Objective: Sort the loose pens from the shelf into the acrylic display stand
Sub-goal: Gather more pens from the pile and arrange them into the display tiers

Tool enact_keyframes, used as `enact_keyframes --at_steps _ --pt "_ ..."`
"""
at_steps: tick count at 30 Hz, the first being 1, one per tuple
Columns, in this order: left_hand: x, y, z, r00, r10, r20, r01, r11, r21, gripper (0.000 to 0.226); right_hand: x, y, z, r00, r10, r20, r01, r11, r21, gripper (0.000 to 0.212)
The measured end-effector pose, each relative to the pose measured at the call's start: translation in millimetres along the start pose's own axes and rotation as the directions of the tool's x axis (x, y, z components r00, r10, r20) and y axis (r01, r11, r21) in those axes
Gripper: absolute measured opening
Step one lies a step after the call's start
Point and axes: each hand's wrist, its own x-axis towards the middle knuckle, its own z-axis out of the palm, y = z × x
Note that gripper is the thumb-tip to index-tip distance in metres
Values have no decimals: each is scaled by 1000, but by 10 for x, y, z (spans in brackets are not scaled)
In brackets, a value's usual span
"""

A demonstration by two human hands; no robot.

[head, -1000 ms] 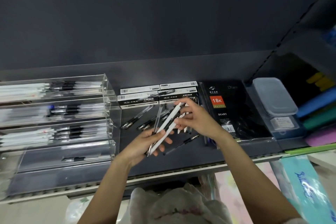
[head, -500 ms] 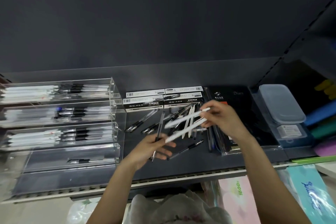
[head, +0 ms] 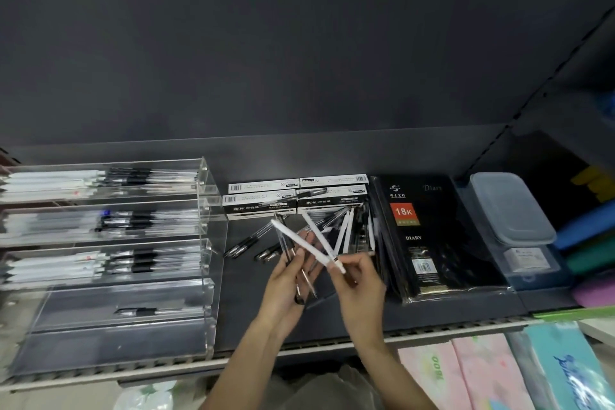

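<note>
Dark metal shelving (head: pixel 432 316) in a stationery aisle is framing a person who is sorting stock, both bare hands working over the middle of the shelf. To the left, the tiered acrylic display stand (head: pixel 206 243) is sitting with its three far tiers already lined with white and black pens, while the near tier is holding only a single black pen (head: pixel 143 311), so that is likely where the next ones are going. The left hand (head: pixel 286 280) is gripping a small bundle of clear and black pens (head: pixel 289 250), apparently gathering one kind together before loading. The right hand (head: pixel 357 283) is pinching several white pens (head: pixel 319 238) near their lower ends, the barrels fanning up and away toward the back, seemingly being separated by colour. More loose pens (head: pixel 246 241) are lying on the shelf just beyond the hands, in front of the boxed gel pens (head: pixel 259 203) stacked against the back, still waiting to be sorted. A wrapped black diary (head: pixel 419 233) is lying to the right, with a lidded plastic container (head: pixel 509 206) further right, both apart from the work
</note>
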Motion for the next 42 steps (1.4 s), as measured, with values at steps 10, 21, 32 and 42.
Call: enact_keyframes --at_steps 10,21,32,42 --pt "-39 7 -64 994 -56 -90 58 998 18 29 -206 69 116 988 -28 155 49 990 -134 19" --pt "-22 98 -124 980 132 -146 -64 914 400 20 253 -56 -32 864 7 503 136 959 -247 33" --pt "-146 228 -242 982 -175 77 95 796 598 15 1043 -314 263 711 95 697 235 902 -362 8" --pt "-43 228 -325 999 -38 -27 46 822 567 11 1187 -625 -77 973 4 232 7 999 -45 17"
